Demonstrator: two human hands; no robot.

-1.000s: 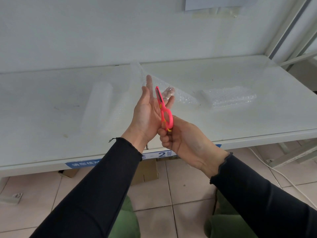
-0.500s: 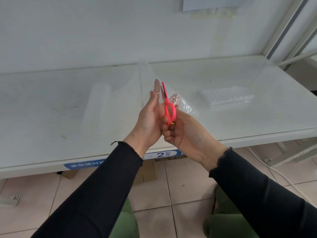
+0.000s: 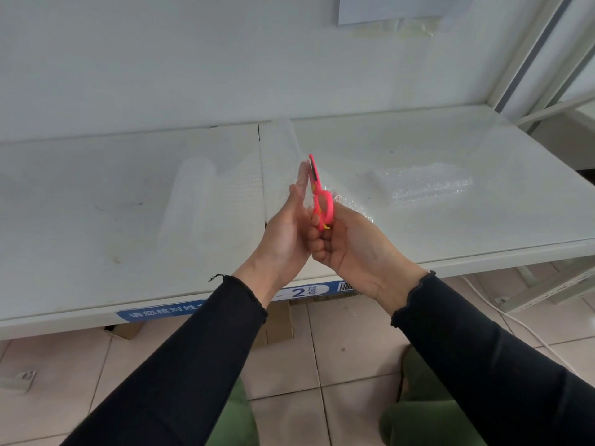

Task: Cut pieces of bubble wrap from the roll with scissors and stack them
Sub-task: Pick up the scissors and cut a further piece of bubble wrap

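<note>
Scissors (image 3: 319,196) are gripped by the right hand (image 3: 349,249) above the table's (image 3: 450,246) near edge; bubble wrap (image 3: 283,175) is pinched by the left hand (image 3: 286,233).

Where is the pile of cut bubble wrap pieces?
Look at the white table, right of the hands. The stack of cut pieces lies flat there, crinkly and shiny, unlike the smooth tube-shaped roll on the left.

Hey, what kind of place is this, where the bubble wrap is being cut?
Probably a packing or parcel storeroom: a white metal shelf with a blue numbered label on its edge, cardboard boxes underneath, and a tiled floor.
</note>
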